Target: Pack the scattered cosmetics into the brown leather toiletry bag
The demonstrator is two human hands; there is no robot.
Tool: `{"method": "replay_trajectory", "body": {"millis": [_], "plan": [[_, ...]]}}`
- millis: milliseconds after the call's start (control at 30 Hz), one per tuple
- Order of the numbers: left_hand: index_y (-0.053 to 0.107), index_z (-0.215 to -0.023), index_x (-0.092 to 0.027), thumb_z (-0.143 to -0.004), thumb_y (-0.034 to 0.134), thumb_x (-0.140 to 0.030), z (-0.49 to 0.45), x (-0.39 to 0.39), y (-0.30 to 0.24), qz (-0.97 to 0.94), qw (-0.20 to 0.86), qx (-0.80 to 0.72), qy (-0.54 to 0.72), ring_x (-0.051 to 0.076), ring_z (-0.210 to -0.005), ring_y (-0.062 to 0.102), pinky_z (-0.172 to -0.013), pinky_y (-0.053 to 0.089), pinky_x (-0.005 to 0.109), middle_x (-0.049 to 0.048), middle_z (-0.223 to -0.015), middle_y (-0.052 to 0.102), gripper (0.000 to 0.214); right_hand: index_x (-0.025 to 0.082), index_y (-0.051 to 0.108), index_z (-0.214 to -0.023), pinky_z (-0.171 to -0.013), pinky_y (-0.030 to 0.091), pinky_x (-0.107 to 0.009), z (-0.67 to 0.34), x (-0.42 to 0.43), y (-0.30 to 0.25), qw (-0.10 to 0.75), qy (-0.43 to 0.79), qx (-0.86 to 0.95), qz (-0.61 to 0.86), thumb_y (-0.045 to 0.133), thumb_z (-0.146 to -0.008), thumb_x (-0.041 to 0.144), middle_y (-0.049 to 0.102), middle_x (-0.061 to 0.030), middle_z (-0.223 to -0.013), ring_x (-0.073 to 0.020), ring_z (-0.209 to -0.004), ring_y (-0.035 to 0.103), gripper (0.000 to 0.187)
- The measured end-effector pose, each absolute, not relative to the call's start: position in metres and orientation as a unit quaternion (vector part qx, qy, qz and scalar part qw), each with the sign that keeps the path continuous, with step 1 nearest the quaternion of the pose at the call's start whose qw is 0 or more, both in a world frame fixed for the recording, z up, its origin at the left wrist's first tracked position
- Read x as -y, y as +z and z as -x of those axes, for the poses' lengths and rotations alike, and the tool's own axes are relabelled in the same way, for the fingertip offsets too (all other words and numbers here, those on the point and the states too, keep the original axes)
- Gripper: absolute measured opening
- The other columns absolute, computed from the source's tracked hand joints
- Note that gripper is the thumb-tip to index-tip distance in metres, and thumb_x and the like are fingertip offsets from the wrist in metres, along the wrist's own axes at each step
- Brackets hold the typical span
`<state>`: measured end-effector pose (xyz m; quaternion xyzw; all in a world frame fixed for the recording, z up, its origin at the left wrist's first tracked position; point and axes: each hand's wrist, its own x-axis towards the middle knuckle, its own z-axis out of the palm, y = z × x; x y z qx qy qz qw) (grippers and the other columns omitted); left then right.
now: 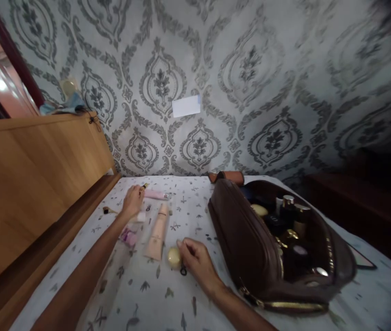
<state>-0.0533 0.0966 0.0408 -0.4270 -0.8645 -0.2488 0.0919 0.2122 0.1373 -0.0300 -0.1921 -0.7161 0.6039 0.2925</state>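
Note:
My left hand (133, 201) is at the far left part of the bed, its fingers closed on a small black-and-gold item (143, 187). A pink tube (155, 195) with a silvery cap lies right beside those fingers. Lower down, my right hand (197, 262) has curled fingers, with the tips against a round pale-yellow item (174, 257); a small black loop (183, 271) shows under them. Between the hands lies a peach squeeze tube (157, 234). Near my left forearm are a small purple packet (128, 236), a white piece (140, 216) and a gold-and-black item (107, 210).
An open brown cosmetic bag (233, 225) stands on the right, filled with bottles and gold-trimmed pieces. Behind it lies a brown leather-like case (231, 177). A wooden board (43, 170) borders the patterned sheet (140, 299) at left; the papered wall (198, 133) rises behind.

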Motion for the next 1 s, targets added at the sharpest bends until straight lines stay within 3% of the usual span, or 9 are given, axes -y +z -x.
{"method": "replay_trajectory", "body": {"millis": [200,467,600,733,833,933,1000], "plan": [[0.059,-0.122,-0.016,-0.094,0.061,-0.037,0.116,-0.136,0.013,0.294,0.043,0.921,-0.253,0.024,-0.109,0.062,-0.093,0.052,0.048,0.0096,-0.124,0.061,0.035,0.022,0.037,-0.055,-0.052,0.027,-0.026,-0.21,-0.139,-0.039,0.294,0.578,0.736,0.194,0.043,-0.089,0.068,0.037,0.0037,-0.052,-0.0111,-0.052,0.036,0.058],[0.06,-0.122,-0.017,-0.093,0.063,-0.033,0.126,-0.138,0.008,0.244,-0.05,0.9,-0.358,0.025,-0.11,0.062,-0.092,0.053,0.047,0.0098,-0.126,0.06,0.033,0.022,0.037,-0.056,-0.05,0.028,-0.025,-0.212,-0.139,-0.035,0.285,0.592,0.726,0.201,0.043,-0.088,0.072,0.039,0.0035,-0.052,-0.0109,-0.051,0.038,0.06],[0.064,-0.109,-0.014,-0.093,0.062,-0.037,0.104,-0.121,0.019,0.227,-0.1,0.836,-0.489,0.021,-0.097,0.065,-0.083,0.055,0.04,0.0073,-0.11,0.066,0.028,0.021,0.04,-0.054,-0.049,0.029,-0.025,-0.212,-0.139,-0.033,0.295,0.615,0.704,0.197,0.047,-0.085,0.075,0.039,0.0039,-0.049,-0.0103,-0.049,0.037,0.062],[0.066,-0.091,-0.013,-0.082,0.068,-0.055,0.047,-0.098,0.025,0.255,-0.191,0.713,-0.625,0.018,-0.077,0.067,-0.065,0.051,0.027,0.0053,-0.085,0.069,0.042,0.021,0.045,-0.055,-0.044,0.028,-0.024,-0.213,-0.142,-0.028,0.301,0.664,0.652,0.209,0.053,-0.078,0.079,0.039,0.0051,-0.046,-0.0093,-0.043,0.034,0.063],[0.067,-0.092,-0.015,-0.072,0.074,-0.061,-0.013,-0.08,0.025,0.283,-0.263,0.62,-0.682,0.019,-0.079,0.068,-0.067,0.051,0.027,0.0081,-0.088,0.071,0.051,0.019,0.061,-0.07,-0.045,0.034,-0.023,-0.219,-0.14,-0.015,0.329,0.677,0.618,0.225,0.061,-0.074,0.076,0.052,0.0025,-0.056,-0.0107,-0.047,0.042,0.057],[0.066,-0.095,-0.018,-0.076,0.073,-0.057,-0.074,-0.064,0.027,0.302,-0.339,0.528,-0.717,0.019,-0.09,0.068,-0.074,0.052,0.028,0.0075,-0.095,0.072,0.044,0.02,0.07,-0.092,-0.055,0.047,-0.026,-0.231,-0.133,0.002,0.353,0.7,0.586,0.205,0.068,-0.074,0.07,0.065,-0.0048,-0.079,-0.0181,-0.072,0.059,0.053],[0.066,-0.096,-0.019,-0.078,0.073,-0.055,-0.107,-0.056,0.031,0.331,-0.362,0.482,-0.726,0.02,-0.095,0.067,-0.083,0.052,0.031,0.0065,-0.097,0.072,0.04,0.022,0.071,-0.101,-0.06,0.052,-0.029,-0.239,-0.126,0.013,0.344,0.74,0.549,0.178,0.069,-0.075,0.067,0.068,-0.0079,-0.094,-0.0221,-0.086,0.063,0.052]]}}
